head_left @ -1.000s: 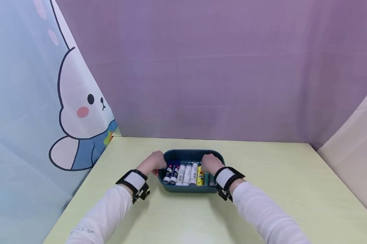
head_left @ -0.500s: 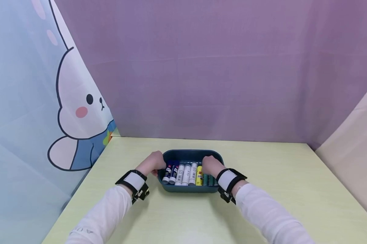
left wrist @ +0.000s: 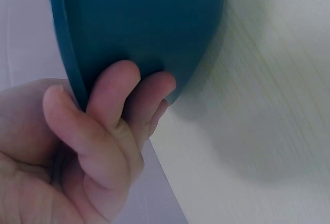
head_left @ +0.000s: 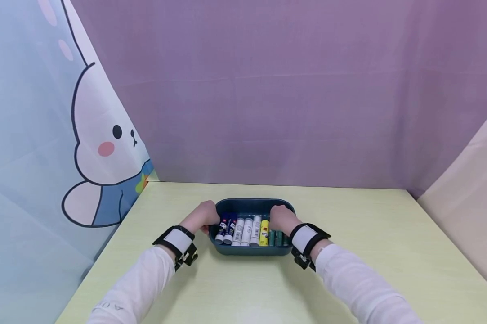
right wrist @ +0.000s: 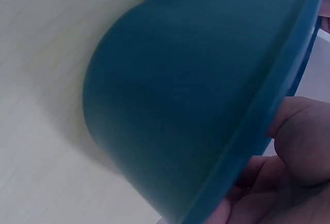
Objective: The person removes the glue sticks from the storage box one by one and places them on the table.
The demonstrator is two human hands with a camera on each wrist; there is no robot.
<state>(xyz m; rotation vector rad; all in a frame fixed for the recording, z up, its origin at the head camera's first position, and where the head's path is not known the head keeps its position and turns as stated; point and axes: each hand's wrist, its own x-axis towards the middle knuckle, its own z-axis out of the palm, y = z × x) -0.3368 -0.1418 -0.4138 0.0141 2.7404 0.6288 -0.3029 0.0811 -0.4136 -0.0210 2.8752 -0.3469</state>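
A dark teal plastic bin [head_left: 249,251] stands on the table, holding a side-by-side row of glue sticks: two navy [head_left: 229,230], three white [head_left: 246,231], one yellow [head_left: 264,232] and several green [head_left: 279,238]. My left hand [head_left: 204,216] grips the bin's left end; in the left wrist view its fingers [left wrist: 113,84] curl against the outer wall below the rim. Over the right end, my right hand [head_left: 283,219] reaches down into the bin above the green sticks. Its thumb [right wrist: 294,113] and fingers pass behind the rim in the right wrist view, so I cannot tell what they hold.
The pale yellow-green table [head_left: 368,238] extends around the bin. A purple cloth [head_left: 288,90] hangs along its back edge. At the left hangs a blue cloth with a cartoon rabbit [head_left: 101,130], at the right a pale cloth [head_left: 470,189].
My right hand has shifted slightly rightward over the bin, and more of the green glue sticks shows beside it. My left hand keeps its grip on the left end.
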